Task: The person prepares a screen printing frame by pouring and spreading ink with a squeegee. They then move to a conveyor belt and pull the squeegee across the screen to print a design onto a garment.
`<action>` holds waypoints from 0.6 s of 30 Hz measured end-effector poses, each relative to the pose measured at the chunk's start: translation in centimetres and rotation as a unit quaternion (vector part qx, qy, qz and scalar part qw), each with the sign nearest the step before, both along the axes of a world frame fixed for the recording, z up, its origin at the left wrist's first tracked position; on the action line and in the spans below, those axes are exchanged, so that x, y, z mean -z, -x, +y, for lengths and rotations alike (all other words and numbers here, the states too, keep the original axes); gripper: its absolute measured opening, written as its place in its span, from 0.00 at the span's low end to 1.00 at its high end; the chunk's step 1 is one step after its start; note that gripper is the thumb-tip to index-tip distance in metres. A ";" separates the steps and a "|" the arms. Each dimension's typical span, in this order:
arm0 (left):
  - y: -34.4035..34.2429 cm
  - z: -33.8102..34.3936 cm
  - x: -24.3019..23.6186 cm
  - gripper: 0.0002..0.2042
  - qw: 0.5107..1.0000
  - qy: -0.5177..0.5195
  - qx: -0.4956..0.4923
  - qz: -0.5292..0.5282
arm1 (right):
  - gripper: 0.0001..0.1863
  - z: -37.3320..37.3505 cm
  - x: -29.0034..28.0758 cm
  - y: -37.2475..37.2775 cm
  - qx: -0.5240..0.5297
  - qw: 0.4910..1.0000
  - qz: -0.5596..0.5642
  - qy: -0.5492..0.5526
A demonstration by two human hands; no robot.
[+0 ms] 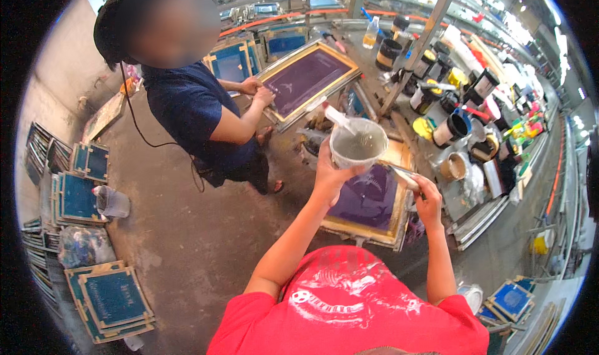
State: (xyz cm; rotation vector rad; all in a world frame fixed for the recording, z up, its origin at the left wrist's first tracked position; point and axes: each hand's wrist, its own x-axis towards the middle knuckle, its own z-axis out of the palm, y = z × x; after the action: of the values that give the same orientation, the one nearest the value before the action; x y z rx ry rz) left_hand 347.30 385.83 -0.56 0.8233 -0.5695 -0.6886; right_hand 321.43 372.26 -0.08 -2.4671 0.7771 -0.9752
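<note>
My left hand [336, 173] is wrapped round a whitish plastic tub [369, 161], raised over a screen-printing frame. Grey, wet-looking stuff lines the tub, and a white flat-bladed tool [337, 116] with a reddish tip leans out over its rim. Just right of the tub, my right hand [428, 199] grips a pale-handled tool [404, 178]; its far end lies close to the tub and its kind is unclear. Below both hands lies the screen frame [365, 204], with dark purple mesh, a light printed pattern and a yellowish, stained border.
A person in dark blue [187, 105] at the left handles another purple screen [309, 80]. Ink tubs [450, 130] crowd the bench at the right beside a metal post [419, 46]. Blue screens [115, 299] lean along the left wall near a clear bucket [113, 203].
</note>
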 end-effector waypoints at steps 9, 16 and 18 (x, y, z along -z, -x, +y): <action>-12.3 0.9 5.7 0.36 0.994 -0.039 -0.068 -0.071 | 0.20 3.7 13.5 4.0 0.088 0.982 0.036 -0.166; -23.3 0.0 7.2 0.36 0.995 -0.037 -0.089 -0.025 | 0.19 4.5 14.5 3.3 0.072 0.969 0.044 -0.233; -25.2 -0.3 8.0 0.36 0.995 -0.044 -0.082 -0.023 | 0.20 4.3 14.4 3.2 0.064 0.967 0.067 -0.237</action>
State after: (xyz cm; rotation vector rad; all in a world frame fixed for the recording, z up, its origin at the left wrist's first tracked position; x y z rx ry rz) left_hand 372.49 385.53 -8.59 0.9596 -0.5082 -0.5490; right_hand 318.24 376.56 -14.49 -2.0963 1.0823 -0.5786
